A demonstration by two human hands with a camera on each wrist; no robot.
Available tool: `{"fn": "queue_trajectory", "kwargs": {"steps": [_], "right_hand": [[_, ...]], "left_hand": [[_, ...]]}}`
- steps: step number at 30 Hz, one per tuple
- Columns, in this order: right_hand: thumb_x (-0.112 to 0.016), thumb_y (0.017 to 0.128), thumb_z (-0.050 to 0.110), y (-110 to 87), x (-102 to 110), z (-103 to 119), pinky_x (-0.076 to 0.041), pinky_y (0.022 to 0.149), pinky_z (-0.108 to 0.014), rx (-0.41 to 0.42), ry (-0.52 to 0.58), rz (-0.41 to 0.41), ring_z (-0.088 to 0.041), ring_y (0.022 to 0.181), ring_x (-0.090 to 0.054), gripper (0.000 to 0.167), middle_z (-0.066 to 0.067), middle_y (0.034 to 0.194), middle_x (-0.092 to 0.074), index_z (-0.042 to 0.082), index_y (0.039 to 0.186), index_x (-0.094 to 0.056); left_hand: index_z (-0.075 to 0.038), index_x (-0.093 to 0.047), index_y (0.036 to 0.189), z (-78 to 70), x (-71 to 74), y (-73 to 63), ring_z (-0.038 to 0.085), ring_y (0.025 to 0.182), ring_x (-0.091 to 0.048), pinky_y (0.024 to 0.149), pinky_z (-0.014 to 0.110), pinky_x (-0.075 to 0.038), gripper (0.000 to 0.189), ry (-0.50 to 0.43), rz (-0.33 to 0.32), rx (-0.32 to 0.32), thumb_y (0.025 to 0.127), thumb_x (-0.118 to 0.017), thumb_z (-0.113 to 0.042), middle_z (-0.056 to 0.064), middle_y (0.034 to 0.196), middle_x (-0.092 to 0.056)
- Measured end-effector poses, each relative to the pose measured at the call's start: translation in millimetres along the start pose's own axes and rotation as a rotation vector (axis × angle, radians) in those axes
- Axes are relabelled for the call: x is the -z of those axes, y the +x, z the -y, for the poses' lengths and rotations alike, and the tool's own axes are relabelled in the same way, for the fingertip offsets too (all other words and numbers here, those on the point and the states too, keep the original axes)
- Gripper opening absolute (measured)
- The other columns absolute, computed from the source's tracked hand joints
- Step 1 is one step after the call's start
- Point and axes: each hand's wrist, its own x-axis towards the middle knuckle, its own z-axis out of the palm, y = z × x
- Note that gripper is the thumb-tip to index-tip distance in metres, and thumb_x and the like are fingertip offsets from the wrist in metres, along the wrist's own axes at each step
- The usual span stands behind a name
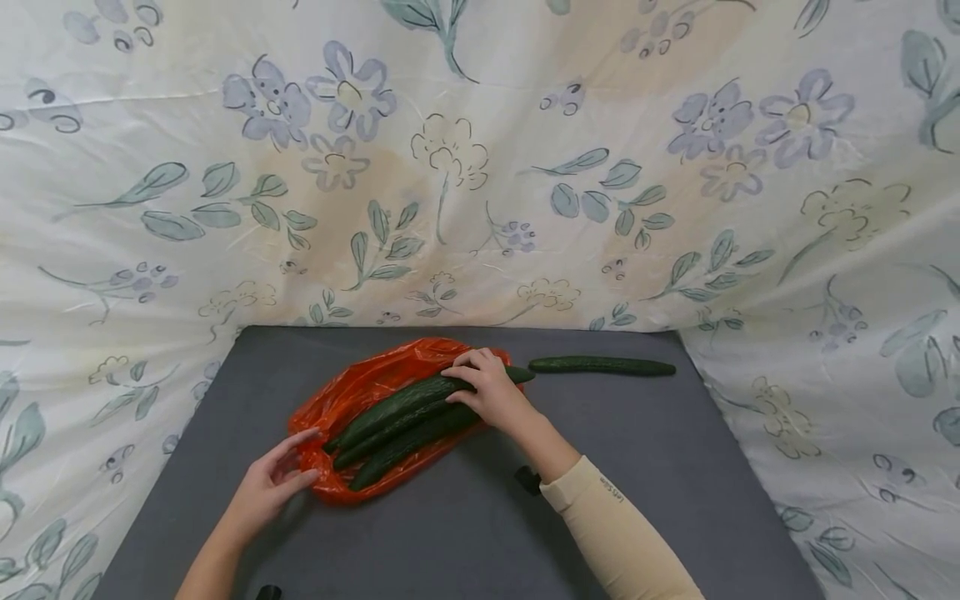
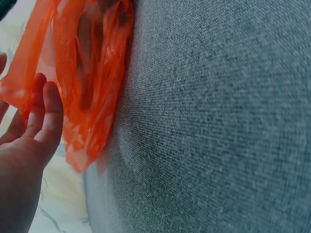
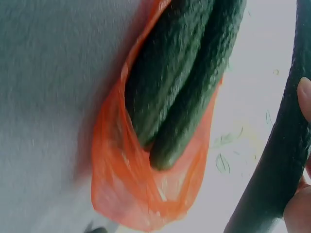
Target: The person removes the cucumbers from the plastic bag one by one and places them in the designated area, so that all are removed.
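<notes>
An orange plastic bag point(image 1: 341, 412) lies on its side with several dark green cucumbers point(image 1: 408, 446) on and inside it. My right hand point(image 1: 491, 387) grips the uppermost cucumber point(image 3: 279, 170) from above, fingers on its far side. In the right wrist view this cucumber is apart from two others point(image 3: 165, 92) lying in the bag. At the bag's left end, my left hand point(image 1: 270, 483) reaches with thumb and fingers spread apart at its rim. In the left wrist view, thin orange film drapes over the nearly straight fingers point(image 2: 53, 109).
Another cucumber point(image 1: 602, 365) lies alone toward the back right of the grey table point(image 1: 637, 467). A flower-patterned cloth point(image 1: 480, 208) hangs behind the table and along both sides. A black wrist piece point(image 1: 528, 479) shows below the right forearm.
</notes>
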Motion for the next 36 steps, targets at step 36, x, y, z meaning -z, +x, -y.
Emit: {"fn": "queue_trajectory", "kwargs": {"steps": [36], "right_hand": [[-0.083,0.08,0.009,-41.8,63,-51,-0.041,0.094,-0.056,-0.162,-0.046,-0.087,-0.034,0.112,-0.051,0.039,-0.012,0.119,-0.061,0.008,0.118,-0.073]], "left_hand": [[0.0,-0.045,0.149,1.8,-2.8,1.4,-0.004,0.121,-0.058,0.089,0.012,-0.051,0.055,-0.03,0.007,-0.025,0.098,-0.064,-0.005,0.006,0.145,-0.056]]}}
